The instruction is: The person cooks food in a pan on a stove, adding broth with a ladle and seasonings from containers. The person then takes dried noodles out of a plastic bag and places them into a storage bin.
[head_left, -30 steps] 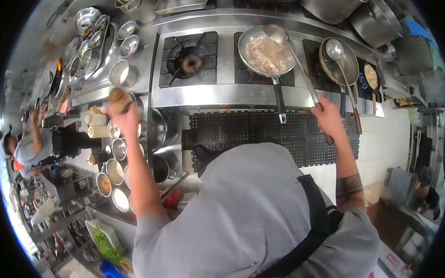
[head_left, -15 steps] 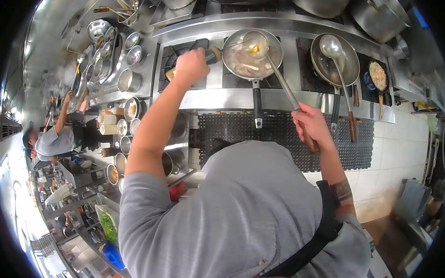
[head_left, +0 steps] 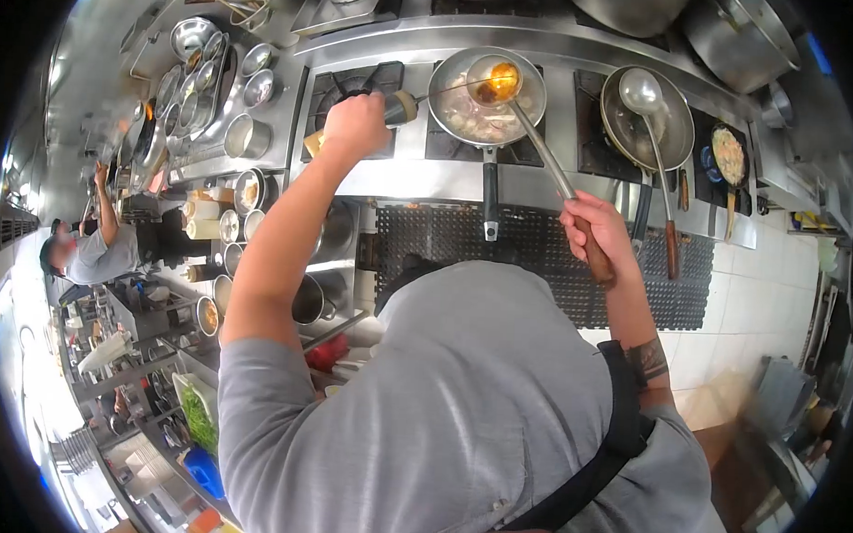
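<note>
A squeeze bottle [head_left: 401, 108] lies sideways in my left hand [head_left: 357, 126], over the left burner. From its tip a thin dark stream runs into a ladle [head_left: 495, 80], where orange-brown liquid has pooled. My right hand [head_left: 597, 233] is wrapped round the ladle's wooden handle. The ladle's bowl is above a frying pan [head_left: 488, 142] that holds pale, sauced pieces. The pan's black handle points toward me and neither hand touches it.
To the right, a second pan [head_left: 607, 127] holds another ladle [head_left: 640, 92], beside a small pan of food [head_left: 727, 155]. Metal bowls [head_left: 258, 88] and pots [head_left: 248, 136] stand at left. A co-worker [head_left: 98, 255] stands at far left.
My left hand moved from the containers at left to the stove, holding the bottle. The ladle swung over the pan. In the last half second, more orange-brown liquid gathered in it.
</note>
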`<state>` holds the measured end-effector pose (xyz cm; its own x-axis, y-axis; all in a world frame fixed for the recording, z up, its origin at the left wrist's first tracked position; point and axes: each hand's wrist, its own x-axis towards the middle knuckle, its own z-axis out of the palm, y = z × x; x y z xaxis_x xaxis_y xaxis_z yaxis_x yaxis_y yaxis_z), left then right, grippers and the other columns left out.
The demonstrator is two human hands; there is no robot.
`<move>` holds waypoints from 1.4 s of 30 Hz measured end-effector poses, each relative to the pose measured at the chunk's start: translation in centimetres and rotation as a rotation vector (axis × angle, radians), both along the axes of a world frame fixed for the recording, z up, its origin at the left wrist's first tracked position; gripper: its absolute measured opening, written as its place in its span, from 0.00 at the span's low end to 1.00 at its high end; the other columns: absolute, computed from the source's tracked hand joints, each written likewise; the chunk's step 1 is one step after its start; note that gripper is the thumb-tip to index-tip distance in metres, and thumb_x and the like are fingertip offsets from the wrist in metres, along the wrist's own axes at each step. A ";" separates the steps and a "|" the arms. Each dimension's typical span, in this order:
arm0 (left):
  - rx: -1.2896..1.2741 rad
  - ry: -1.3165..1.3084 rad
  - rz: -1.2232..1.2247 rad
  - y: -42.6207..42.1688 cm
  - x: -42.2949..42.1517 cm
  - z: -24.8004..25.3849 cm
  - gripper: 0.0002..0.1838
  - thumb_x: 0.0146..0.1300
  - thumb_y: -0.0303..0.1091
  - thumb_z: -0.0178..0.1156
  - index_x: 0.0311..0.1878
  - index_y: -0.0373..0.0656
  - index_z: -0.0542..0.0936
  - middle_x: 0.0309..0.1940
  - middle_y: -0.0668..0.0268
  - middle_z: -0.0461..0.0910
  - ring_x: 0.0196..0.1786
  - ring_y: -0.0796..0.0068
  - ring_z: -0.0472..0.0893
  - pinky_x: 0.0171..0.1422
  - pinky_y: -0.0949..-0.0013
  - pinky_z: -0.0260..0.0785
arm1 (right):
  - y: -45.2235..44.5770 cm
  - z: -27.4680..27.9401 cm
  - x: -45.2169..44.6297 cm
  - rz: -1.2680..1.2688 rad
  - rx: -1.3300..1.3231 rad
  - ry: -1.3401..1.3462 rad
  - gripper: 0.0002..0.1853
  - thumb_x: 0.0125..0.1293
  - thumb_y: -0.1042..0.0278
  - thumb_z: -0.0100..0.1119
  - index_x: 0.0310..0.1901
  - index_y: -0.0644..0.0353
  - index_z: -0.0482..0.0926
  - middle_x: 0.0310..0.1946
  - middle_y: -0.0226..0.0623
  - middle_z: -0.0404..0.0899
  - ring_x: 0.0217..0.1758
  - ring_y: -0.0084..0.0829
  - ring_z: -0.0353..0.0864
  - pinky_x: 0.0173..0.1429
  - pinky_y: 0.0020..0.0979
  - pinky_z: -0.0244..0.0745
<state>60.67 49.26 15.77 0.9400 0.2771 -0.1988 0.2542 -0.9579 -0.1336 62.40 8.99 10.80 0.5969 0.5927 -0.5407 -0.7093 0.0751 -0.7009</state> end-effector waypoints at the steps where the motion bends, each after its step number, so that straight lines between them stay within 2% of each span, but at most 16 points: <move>1: -0.002 0.000 0.000 0.0 -0.1 0.1 0.16 0.53 0.31 0.58 0.46 0.39 0.80 0.42 0.52 0.86 0.47 0.52 0.86 0.52 0.55 0.79 | 0.0 0.2 0.0 0.002 0.008 0.004 0.06 0.71 0.68 0.56 0.38 0.61 0.72 0.25 0.29 0.74 0.17 0.16 0.70 0.15 0.24 0.66; 18: -0.082 0.038 0.058 -1.2 0.4 -3.5 0.15 0.55 0.32 0.57 0.44 0.40 0.85 0.43 0.51 0.86 0.48 0.54 0.86 0.53 0.58 0.79 | 0.4 0.3 -0.7 0.052 -0.097 -0.073 0.07 0.70 0.67 0.57 0.36 0.60 0.73 0.24 0.27 0.73 0.17 0.16 0.70 0.16 0.23 0.66; 21: -0.122 0.026 0.086 -1.3 0.7 -4.4 0.15 0.55 0.34 0.59 0.44 0.40 0.85 0.43 0.52 0.86 0.47 0.54 0.86 0.53 0.58 0.79 | 0.9 -0.4 -1.0 0.131 -0.215 -0.151 0.06 0.72 0.67 0.55 0.43 0.60 0.75 0.24 0.27 0.72 0.16 0.16 0.70 0.14 0.22 0.65; 23: -0.199 -0.022 0.130 -1.3 0.4 -4.8 0.17 0.55 0.40 0.63 0.46 0.41 0.84 0.43 0.53 0.86 0.48 0.54 0.86 0.54 0.57 0.79 | 1.6 -0.6 -1.3 0.296 -0.530 -0.448 0.11 0.70 0.67 0.57 0.50 0.62 0.77 0.23 0.30 0.74 0.20 0.22 0.75 0.20 0.29 0.71; 24: -0.273 -0.054 0.181 -0.8 0.3 -5.6 0.21 0.54 0.43 0.64 0.50 0.42 0.82 0.44 0.52 0.86 0.49 0.54 0.86 0.54 0.56 0.79 | 1.8 -1.7 -1.5 0.323 -0.519 -0.463 0.11 0.70 0.67 0.57 0.50 0.62 0.77 0.23 0.30 0.74 0.20 0.22 0.75 0.20 0.29 0.71; 26: -0.532 -0.219 0.330 -0.6 -1.1 -6.3 0.32 0.46 0.48 0.72 0.53 0.41 0.77 0.45 0.49 0.85 0.50 0.52 0.85 0.55 0.53 0.77 | 2.0 -5.8 -1.7 0.288 -0.914 -1.160 0.22 0.68 0.67 0.58 0.61 0.65 0.74 0.24 0.36 0.76 0.26 0.29 0.79 0.31 0.35 0.75; 27: -0.677 -0.343 0.382 0.2 -1.8 -8.0 0.36 0.41 0.48 0.76 0.52 0.39 0.77 0.46 0.48 0.84 0.52 0.51 0.84 0.56 0.54 0.76 | 2.5 -7.4 -1.6 0.317 -0.887 -1.183 0.22 0.68 0.67 0.58 0.61 0.65 0.74 0.24 0.36 0.76 0.26 0.29 0.79 0.31 0.35 0.75; 29: -1.077 -0.620 0.497 0.9 -4.0 -10.4 0.33 0.40 0.36 0.78 0.51 0.38 0.76 0.45 0.53 0.84 0.50 0.60 0.84 0.56 0.60 0.75 | 3.2 -9.8 -1.7 0.272 -1.090 -1.438 0.30 0.67 0.67 0.59 0.68 0.67 0.66 0.24 0.40 0.76 0.31 0.35 0.80 0.40 0.37 0.75; 30: -1.311 -0.714 0.567 1.4 -5.4 -10.7 0.32 0.40 0.31 0.78 0.51 0.38 0.76 0.44 0.57 0.84 0.48 0.64 0.84 0.55 0.62 0.75 | 3.8 -10.3 -2.1 0.309 -1.062 -1.465 0.30 0.67 0.67 0.59 0.68 0.67 0.66 0.24 0.40 0.76 0.31 0.35 0.80 0.40 0.37 0.75; 31: -1.300 -0.750 0.610 2.1 -7.0 -11.0 0.32 0.40 0.31 0.78 0.51 0.38 0.76 0.44 0.57 0.84 0.48 0.64 0.84 0.55 0.62 0.75 | 4.4 -10.8 -2.5 0.256 -0.984 -1.243 0.28 0.67 0.67 0.59 0.67 0.66 0.67 0.25 0.39 0.77 0.29 0.33 0.79 0.36 0.35 0.75; 33: -1.701 -0.941 0.703 3.7 -11.0 -10.1 0.30 0.42 0.23 0.75 0.52 0.39 0.75 0.42 0.62 0.82 0.45 0.69 0.82 0.53 0.63 0.75 | 6.1 -10.2 -3.3 0.174 -0.731 -0.727 0.23 0.70 0.66 0.58 0.63 0.63 0.72 0.25 0.35 0.76 0.24 0.27 0.76 0.27 0.31 0.72; 34: -1.676 -1.016 0.760 4.8 -13.2 -9.5 0.29 0.45 0.22 0.74 0.52 0.39 0.74 0.43 0.63 0.81 0.44 0.68 0.82 0.53 0.62 0.75 | 7.1 -8.6 -3.7 0.146 -0.564 -0.426 0.19 0.71 0.65 0.57 0.60 0.61 0.74 0.25 0.32 0.75 0.21 0.25 0.74 0.22 0.29 0.70; 36: -1.618 -1.182 0.879 8.4 -18.1 -9.0 0.30 0.43 0.23 0.74 0.52 0.39 0.73 0.43 0.62 0.81 0.45 0.69 0.82 0.53 0.63 0.75 | 8.3 -7.7 -3.9 -0.072 -0.279 -0.112 0.10 0.73 0.63 0.54 0.51 0.56 0.76 0.25 0.27 0.72 0.17 0.19 0.67 0.15 0.24 0.62; 37: -1.586 -1.224 0.905 10.7 -20.8 -8.6 0.30 0.43 0.23 0.74 0.52 0.39 0.73 0.43 0.62 0.81 0.45 0.69 0.82 0.53 0.63 0.75 | 8.6 -7.1 -3.5 -0.063 -0.211 -0.060 0.09 0.74 0.63 0.54 0.49 0.55 0.75 0.24 0.27 0.71 0.17 0.18 0.66 0.15 0.24 0.62; 41: -0.677 -1.490 0.926 20.3 -31.0 -7.0 0.31 0.42 0.29 0.73 0.53 0.40 0.73 0.45 0.57 0.81 0.49 0.59 0.81 0.57 0.60 0.72 | 13.0 -4.4 -5.5 -0.084 -0.256 -0.045 0.07 0.72 0.60 0.55 0.44 0.51 0.73 0.25 0.20 0.69 0.17 0.14 0.64 0.16 0.20 0.60; 42: -0.583 -1.501 0.942 23.5 -33.3 -6.6 0.31 0.42 0.28 0.72 0.53 0.40 0.73 0.46 0.55 0.80 0.51 0.57 0.80 0.58 0.59 0.70 | 14.0 -4.6 -5.8 -0.092 -0.276 -0.078 0.07 0.72 0.60 0.56 0.45 0.51 0.73 0.25 0.21 0.69 0.18 0.15 0.64 0.16 0.20 0.60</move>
